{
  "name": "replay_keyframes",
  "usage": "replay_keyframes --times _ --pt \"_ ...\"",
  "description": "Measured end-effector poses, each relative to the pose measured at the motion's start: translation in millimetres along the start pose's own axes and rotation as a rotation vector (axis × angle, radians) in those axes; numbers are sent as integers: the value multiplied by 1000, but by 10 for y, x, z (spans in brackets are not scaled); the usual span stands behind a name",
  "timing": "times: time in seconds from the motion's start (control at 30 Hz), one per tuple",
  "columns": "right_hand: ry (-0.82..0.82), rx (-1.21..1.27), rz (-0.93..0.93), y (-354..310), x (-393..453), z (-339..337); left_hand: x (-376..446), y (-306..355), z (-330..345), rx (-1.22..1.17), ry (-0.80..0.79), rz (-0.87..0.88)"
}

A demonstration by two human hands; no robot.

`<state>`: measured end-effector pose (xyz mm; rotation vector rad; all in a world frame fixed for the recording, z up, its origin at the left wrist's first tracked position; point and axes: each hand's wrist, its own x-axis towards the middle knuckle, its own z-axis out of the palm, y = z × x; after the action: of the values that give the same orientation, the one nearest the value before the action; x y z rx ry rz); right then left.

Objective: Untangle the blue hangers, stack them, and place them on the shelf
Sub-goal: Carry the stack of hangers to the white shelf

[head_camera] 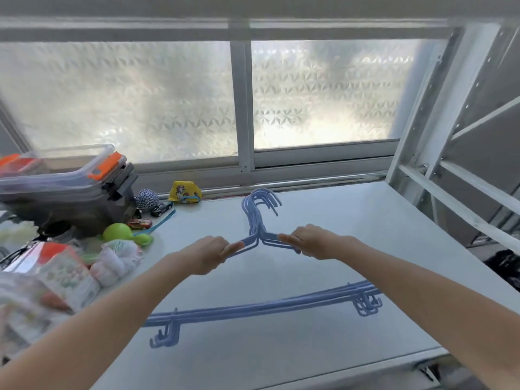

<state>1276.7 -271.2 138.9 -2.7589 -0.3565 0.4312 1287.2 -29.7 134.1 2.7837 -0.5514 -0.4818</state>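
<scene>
My left hand (209, 253) and right hand (311, 242) pinch the stacked hangers (260, 235) by the shoulders over the surface (351, 220) (hooks pointing away), shelf (461, 175) off right, right hand nearer.

blue hangers (260, 220): matt, faintly fuzzy coating, gripped by both hands | table (323, 347) beneath the grip: smooth, pale, satin sheen | storage boxes (64, 175) left of the grip: clear glossy plastic | window (323, 94) beyond: frosted patterned glass
</scene>
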Motion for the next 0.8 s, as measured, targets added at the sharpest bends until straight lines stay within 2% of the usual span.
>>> replay_keyframes --times 0.27,0.53,0.8 --pt "12 55 12 244 -246 134 -92 289 156 -11 -28 -38" --pt "-46 99 9 892 -773 225 -240 993 638 -104 -40 -148" --pt "-82 59 -60 1450 -1143 95 -234 1638 873 -103 -44 -173"
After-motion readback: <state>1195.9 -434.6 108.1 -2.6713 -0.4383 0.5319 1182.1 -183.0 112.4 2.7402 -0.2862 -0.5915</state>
